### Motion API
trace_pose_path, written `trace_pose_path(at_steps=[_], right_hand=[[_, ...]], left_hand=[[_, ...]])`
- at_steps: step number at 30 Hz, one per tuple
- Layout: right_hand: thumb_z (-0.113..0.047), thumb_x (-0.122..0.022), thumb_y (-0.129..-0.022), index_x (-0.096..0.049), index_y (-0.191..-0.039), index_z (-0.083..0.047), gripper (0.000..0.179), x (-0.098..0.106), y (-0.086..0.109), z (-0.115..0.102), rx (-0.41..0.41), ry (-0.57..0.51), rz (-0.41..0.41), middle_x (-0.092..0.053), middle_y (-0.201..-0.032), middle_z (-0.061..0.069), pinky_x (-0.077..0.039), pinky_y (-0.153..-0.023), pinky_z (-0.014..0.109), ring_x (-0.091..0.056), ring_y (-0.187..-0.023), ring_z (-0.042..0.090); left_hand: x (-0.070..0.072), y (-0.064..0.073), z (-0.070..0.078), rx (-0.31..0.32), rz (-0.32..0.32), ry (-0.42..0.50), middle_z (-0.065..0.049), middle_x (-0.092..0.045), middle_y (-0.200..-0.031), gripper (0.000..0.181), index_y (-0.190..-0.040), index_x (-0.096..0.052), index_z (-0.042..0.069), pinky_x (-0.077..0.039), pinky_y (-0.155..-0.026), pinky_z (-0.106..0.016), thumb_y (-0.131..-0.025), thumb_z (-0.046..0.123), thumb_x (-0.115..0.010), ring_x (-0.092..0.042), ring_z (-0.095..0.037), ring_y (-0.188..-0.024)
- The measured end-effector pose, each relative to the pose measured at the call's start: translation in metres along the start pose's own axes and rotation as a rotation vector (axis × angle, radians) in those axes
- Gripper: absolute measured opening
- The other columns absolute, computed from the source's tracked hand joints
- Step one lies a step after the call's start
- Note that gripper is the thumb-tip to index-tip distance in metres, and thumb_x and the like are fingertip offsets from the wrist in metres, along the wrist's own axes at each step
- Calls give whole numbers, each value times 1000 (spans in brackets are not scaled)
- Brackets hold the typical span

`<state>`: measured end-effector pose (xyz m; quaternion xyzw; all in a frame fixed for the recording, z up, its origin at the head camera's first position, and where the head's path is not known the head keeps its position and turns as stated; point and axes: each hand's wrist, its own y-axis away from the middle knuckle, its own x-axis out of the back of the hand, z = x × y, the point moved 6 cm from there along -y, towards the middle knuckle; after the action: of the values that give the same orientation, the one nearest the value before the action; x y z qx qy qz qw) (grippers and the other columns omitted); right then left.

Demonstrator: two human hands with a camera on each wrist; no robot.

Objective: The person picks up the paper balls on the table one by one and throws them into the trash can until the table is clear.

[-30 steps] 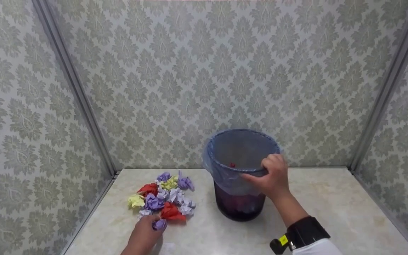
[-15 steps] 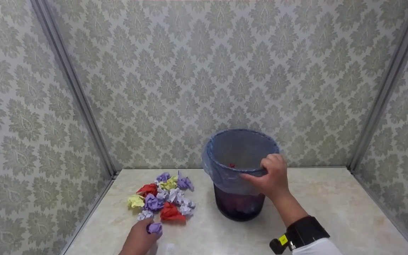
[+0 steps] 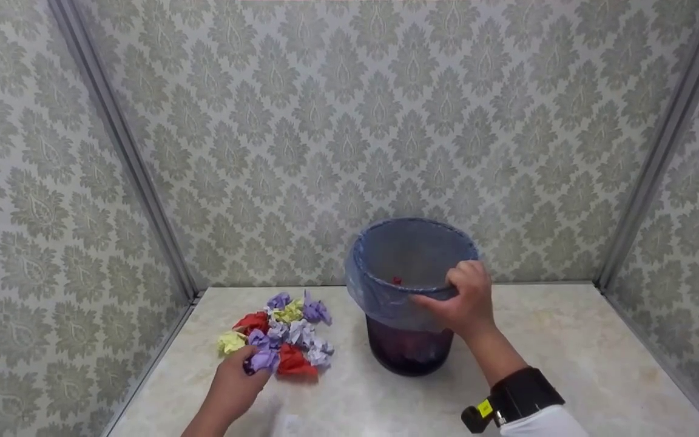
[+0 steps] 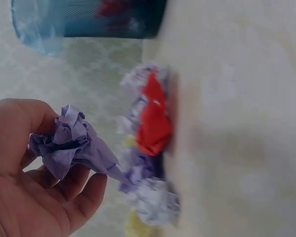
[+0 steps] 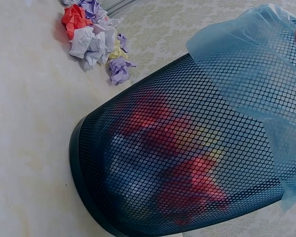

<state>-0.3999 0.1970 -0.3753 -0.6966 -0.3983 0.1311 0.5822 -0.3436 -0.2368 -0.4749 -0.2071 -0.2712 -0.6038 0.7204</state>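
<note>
My left hand (image 3: 234, 385) pinches a crumpled purple paper ball (image 4: 71, 143) between thumb and fingers, held above the table. Just beyond it lies a heap of crumpled paper, with a red piece (image 3: 295, 362) at its near side and white paper (image 4: 155, 201) beside it. To the right, a dark mesh wastebasket (image 3: 410, 352) stands upright with a blue plastic bag (image 3: 380, 303) folded over its rim. My right hand (image 3: 469, 300) grips that rim at the near right. Through the mesh, red paper (image 5: 192, 190) and other coloured pieces show inside.
The pale table (image 3: 568, 364) meets a patterned wall (image 3: 349, 121) behind the wastebasket. Side panels close in at left and right. More paper, including a yellow ball (image 3: 230, 342) and a purple one (image 3: 316, 311), lies in the heap. My right wrist wears a black band (image 3: 525, 397).
My left hand first drew back slightly to the left with the purple paper ball, then rose in the head view, now overlapping the heap. My right hand stays on the rim.
</note>
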Motion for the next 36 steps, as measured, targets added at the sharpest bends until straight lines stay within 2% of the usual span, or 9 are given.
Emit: trace_pose_path(at_steps=[4, 6, 12, 15, 19, 24, 30, 36], right_hand=[[-64, -90, -57, -37, -63, -10, 76, -1, 0, 0, -7, -5, -16, -33, -65, 1, -28, -73, 37, -42, -74, 24], [-64, -90, -57, -37, -63, -10, 76, -1, 0, -1, -9, -10, -17, -34, -65, 2, -28, -73, 37, -42, -74, 24], [-65, -89, -58, -35, -62, -10, 77, -1, -2, -2, -3, -18, -14, -32, -65, 1, -29, -73, 38, -42, -74, 22], [-63, -89, -58, -34, -62, -10, 77, -1, -3, -3, 9, -27, 3, -31, -64, 0, -29, -72, 38, -40, -72, 21], [-62, -90, -58, -34, -62, -9, 77, -1, -3, -3, 21, -30, 16, -30, -64, -1, -29, -71, 38, -39, -70, 20], [-64, -89, -59, -34, -62, -10, 77, -1, -3, -4, 19, -21, 14, -31, -64, -1, -30, -71, 39, -41, -71, 21], [-67, -87, -60, -35, -62, -9, 78, 0, -5, -5, 28, -24, 20, -31, -64, 0, -30, -71, 39, -40, -71, 21], [-68, -87, -60, -35, -63, -8, 80, 0, -3, -4, 29, -27, 14, -32, -64, 2, -28, -70, 37, -38, -70, 19]], left_hand=[[11, 2, 30, -48, 24, 56, -15, -67, -119, 30, -118, -65, 8, -60, -72, -38, -89, 12, -69, -66, -23, -95], [16, 2, 44, -87, 40, 58, -13, -67, -118, 28, -116, -65, 11, -59, -73, -36, -89, 11, -68, -64, -22, -97], [30, 1, 91, -285, 85, 22, -10, -67, -110, 21, -111, -67, 11, -54, -81, -35, -90, 8, -65, -61, -20, -96], [34, 0, 115, -342, 78, 14, -9, -64, -104, 17, -107, -67, 10, -52, -77, -34, -90, 8, -64, -59, -20, -89], [38, -2, 149, -390, 58, 18, -11, -63, -107, 19, -110, -67, 8, -51, -74, -32, -92, 9, -64, -58, -21, -88], [44, -7, 191, -496, 58, 33, -13, -64, -113, 23, -116, -66, 5, -53, -82, -36, -94, 9, -62, -61, -23, -96], [46, -17, 232, -558, 77, 36, -13, -66, -116, 25, -117, -65, 4, -54, -87, -40, -94, 14, -62, -63, -26, -100], [38, -21, 263, -601, 73, 54, -13, -65, -114, 23, -115, -65, 4, -53, -85, -39, -95, 14, -62, -62, -24, -98]])
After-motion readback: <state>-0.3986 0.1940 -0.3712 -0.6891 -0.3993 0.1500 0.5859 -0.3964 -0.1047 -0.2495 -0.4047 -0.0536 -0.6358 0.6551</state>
